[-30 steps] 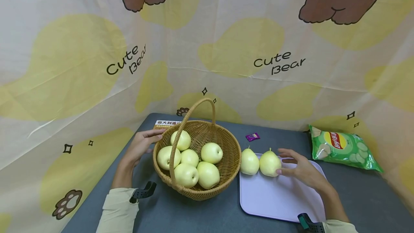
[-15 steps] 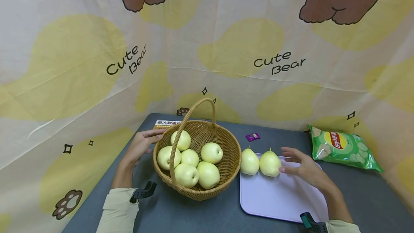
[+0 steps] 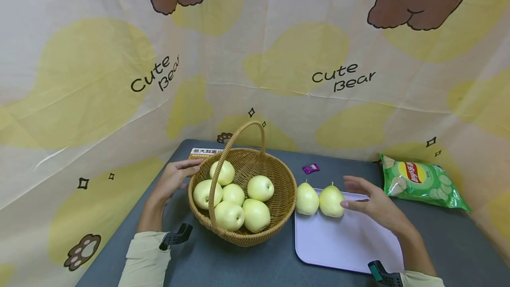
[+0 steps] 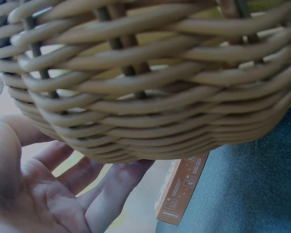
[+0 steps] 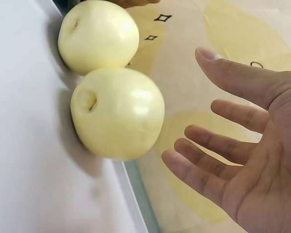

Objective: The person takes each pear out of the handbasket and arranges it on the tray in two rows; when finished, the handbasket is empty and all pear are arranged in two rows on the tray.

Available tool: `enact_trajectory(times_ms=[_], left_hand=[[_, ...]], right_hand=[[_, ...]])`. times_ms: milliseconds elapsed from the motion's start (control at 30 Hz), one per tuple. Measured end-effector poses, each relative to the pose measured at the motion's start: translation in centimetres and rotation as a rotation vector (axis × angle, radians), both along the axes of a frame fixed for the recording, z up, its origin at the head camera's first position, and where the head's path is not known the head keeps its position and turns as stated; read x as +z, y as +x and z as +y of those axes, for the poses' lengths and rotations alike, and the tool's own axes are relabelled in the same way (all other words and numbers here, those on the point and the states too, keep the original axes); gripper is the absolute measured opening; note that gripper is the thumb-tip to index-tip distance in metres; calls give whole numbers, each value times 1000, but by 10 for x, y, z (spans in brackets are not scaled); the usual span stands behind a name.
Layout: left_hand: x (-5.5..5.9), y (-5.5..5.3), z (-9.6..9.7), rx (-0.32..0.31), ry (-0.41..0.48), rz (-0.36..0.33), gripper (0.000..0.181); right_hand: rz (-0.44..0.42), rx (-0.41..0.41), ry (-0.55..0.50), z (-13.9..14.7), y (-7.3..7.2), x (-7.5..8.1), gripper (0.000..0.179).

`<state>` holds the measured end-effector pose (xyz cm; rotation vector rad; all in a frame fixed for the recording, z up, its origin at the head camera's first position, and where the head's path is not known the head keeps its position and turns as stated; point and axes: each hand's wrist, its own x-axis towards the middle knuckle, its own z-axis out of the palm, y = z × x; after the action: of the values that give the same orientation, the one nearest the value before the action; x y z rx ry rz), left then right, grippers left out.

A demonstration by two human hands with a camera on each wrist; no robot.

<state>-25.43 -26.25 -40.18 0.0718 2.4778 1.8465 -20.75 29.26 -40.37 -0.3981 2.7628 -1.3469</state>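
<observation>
At the left side of the wicker basket [image 3: 280,180], my left hand [image 3: 170,185] lies with its fingertips at the rim. In the left wrist view its fingers reach along the basket's woven wall [image 4: 136,102], loosely extended. Several pale green, apple-like fruits [image 3: 256,216] lie inside the basket. Two pale green pears [image 3: 331,200] stand side by side on the lilac tray [image 3: 338,247], stems up, close to the basket. To the right of them my right hand [image 3: 376,205] hovers, fingers spread and holding nothing. The right wrist view shows a gap between that hand and the nearer pear [image 5: 119,114].
A small purple packet [image 3: 311,168] lies behind the tray. The green chip bag [image 3: 424,183] rests at the back right, near the cloth backdrop [image 3: 279,56]. Behind the basket, a box with printed characters [image 3: 203,152] is partly hidden.
My right hand has drawn slightly right from the right pear, and its fingers have lifted and spread wider from the thumb. The left hand, basket and pears stay put.
</observation>
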Motion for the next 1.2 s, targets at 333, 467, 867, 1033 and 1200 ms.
enact_trajectory(times_ms=[333,467,867,1033,1200], left_hand=[[1,0,1,3,-13,-9,46],[2,0,1,7,-7,-8,46],[0,-1,1,-8,6,2,46],[2,0,1,-4,8,-2,45],[2,1,1,0,4,-8,46]], right_hand=[[94,14,-24,-21,3,5,66],[167,13,-48,-32,0,2,59],[234,31,-96,-61,0,9,51],[246,78,-117,-77,-5,15,51],[256,129,-126,-93,-12,25,50]])
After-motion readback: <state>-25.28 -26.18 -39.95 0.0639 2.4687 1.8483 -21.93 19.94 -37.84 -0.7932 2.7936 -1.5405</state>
